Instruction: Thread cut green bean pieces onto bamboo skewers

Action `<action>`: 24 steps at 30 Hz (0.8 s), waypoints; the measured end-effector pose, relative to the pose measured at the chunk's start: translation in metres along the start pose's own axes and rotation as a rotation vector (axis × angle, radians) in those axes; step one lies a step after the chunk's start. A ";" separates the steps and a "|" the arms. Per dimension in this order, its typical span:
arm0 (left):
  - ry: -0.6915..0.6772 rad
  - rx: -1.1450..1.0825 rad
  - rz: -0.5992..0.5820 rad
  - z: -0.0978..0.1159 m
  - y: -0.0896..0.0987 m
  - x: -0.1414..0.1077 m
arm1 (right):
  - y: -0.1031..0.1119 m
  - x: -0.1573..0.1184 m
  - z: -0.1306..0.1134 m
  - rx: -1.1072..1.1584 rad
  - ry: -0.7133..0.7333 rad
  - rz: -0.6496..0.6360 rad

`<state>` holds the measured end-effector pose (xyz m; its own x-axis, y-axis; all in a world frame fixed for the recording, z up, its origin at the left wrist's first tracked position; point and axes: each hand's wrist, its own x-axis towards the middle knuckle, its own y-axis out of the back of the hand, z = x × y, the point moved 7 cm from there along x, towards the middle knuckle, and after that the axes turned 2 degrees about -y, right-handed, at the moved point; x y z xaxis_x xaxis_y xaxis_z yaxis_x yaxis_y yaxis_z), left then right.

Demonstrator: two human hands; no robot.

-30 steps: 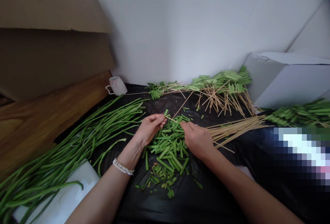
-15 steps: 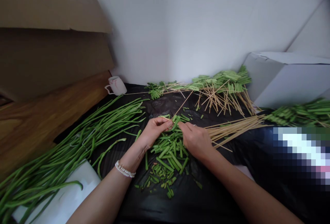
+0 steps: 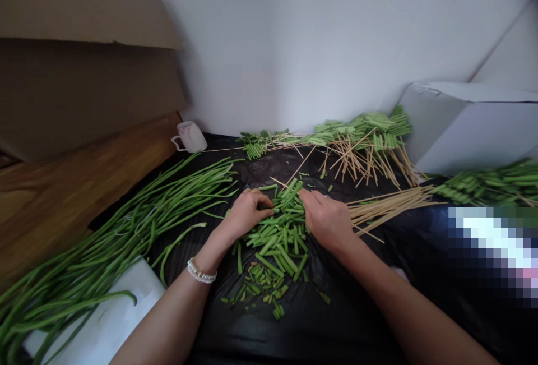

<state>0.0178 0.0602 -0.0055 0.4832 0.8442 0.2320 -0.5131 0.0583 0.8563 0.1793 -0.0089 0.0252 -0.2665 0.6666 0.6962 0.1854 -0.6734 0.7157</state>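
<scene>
My left hand (image 3: 249, 212) reaches into the pile of cut long bean pieces (image 3: 279, 241), thumb and fingers parted at its left edge; I see nothing held in it. On the right side of the pile, my right hand (image 3: 328, 219) is closed around a bamboo skewer (image 3: 277, 182). The skewer's thin tip points up and left. Green bean pieces (image 3: 294, 185) lie against the skewer beside my right fingers; how many are threaded on it is hard to make out. Small bean ends (image 3: 269, 286) are scattered in front of the pile.
Whole long beans (image 3: 176, 197) spread at the left, partly over a white box (image 3: 138, 286). Threaded bean skewers (image 3: 361, 129) lie along the wall; bare skewers (image 3: 386, 208) lie right. A mug (image 3: 191, 136), cardboard box (image 3: 92, 73) and white box (image 3: 483, 129) stand around the black sheet (image 3: 252, 337).
My left hand has let go near the skewer and moved left and down to the pile. My right hand has shifted slightly right, still holding the skewer, whose tip is now uncovered.
</scene>
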 end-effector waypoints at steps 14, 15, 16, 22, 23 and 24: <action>0.018 0.051 0.145 0.001 0.013 0.001 | -0.004 -0.001 0.001 0.000 -0.013 -0.049; 0.080 0.048 0.182 -0.004 0.019 0.000 | -0.004 -0.001 0.001 -0.004 -0.013 -0.052; 0.149 0.063 0.208 -0.010 0.024 -0.001 | -0.004 0.000 0.001 -0.007 -0.012 -0.053; 0.274 0.116 0.039 -0.022 0.015 -0.007 | -0.001 0.000 0.000 0.002 0.003 -0.029; 0.256 0.092 -0.002 -0.021 0.010 -0.007 | -0.001 0.000 0.000 0.004 0.002 -0.032; 0.240 0.064 -0.027 -0.020 0.006 -0.007 | -0.002 0.000 0.000 0.005 0.000 -0.035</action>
<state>-0.0029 0.0659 -0.0113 0.3100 0.9455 0.0992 -0.4531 0.0552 0.8898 0.1786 -0.0079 0.0240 -0.2729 0.6899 0.6704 0.1807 -0.6477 0.7401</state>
